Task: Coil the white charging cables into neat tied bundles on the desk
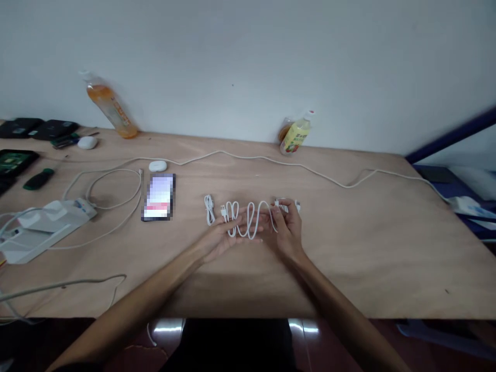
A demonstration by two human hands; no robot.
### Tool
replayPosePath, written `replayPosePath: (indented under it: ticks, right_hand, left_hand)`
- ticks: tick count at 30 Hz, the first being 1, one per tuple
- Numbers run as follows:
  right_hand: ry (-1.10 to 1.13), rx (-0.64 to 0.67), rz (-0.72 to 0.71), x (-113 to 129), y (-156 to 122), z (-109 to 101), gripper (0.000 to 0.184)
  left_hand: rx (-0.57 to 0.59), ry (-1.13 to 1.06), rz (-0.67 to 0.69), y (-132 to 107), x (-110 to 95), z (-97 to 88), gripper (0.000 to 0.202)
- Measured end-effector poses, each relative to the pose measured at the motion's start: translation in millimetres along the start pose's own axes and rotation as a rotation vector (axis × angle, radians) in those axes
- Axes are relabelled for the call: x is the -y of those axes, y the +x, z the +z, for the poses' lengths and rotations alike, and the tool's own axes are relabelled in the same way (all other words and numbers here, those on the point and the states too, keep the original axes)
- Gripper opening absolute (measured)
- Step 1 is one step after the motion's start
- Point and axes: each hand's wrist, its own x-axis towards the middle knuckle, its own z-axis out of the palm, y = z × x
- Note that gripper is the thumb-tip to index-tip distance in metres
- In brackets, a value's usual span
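A white USB cable (251,222) hangs in loose, wavy loops between my two hands over the table. My left hand (222,235) has its thumb over the loops and its fingers stretched beneath them; a USB plug sticks up beside the thumb. My right hand (289,230) pinches the other stretch of the cable between thumb and fingers. Just left of my left hand lies a coiled white cable (209,209). Behind my right fingers is another white cable bundle (282,207), partly hidden by the hand.
A phone (158,197) and a white earbud case (157,166) lie to the left. Further left are a white power strip (50,227) and a screwdriver (39,179). An orange drink bottle (112,111) and a yellow-labelled bottle (297,135) stand by the wall. A long cord (263,157) crosses the table.
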Motion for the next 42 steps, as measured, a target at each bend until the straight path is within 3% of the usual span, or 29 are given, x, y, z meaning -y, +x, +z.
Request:
replayPosePath:
  ticks: [4,8,13,20,32,36,42]
  right_hand:
    - [-0.093,-0.051,-0.110,-1,-1,-1,0.039]
    - [-0.200,-0.023,-0.141,1,-3,-4,0.033]
    - [-0.099,0.110,-0.011,4,-5,1,0.038]
    - [0.009,0.062,0.124,6,-2,13,0.052]
    - [0.123,0.208,0.288,-1,10,27,0.058]
    - [0.124,0.260,0.319,4,11,28,0.049]
    - [0.109,0.258,0.247,9,5,29,0.033]
  left_hand:
    - [0.043,0.003,-0.063,7,2,-7.5,0.058]
    - [0.026,0.021,-0.040,6,0,-1.8,0.057]
    - [-0.034,0.042,-0.042,-2,-4,10.6,0.057]
    - [-0.191,0.114,-0.004,0,-2,14.2,0.044]
    - [-0.241,0.187,0.105,6,-6,9.0,0.037]
    - [-0.299,0.197,0.098,7,-6,6.6,0.033]
    - [-0.290,0.184,0.123,6,-5,8.0,0.053]
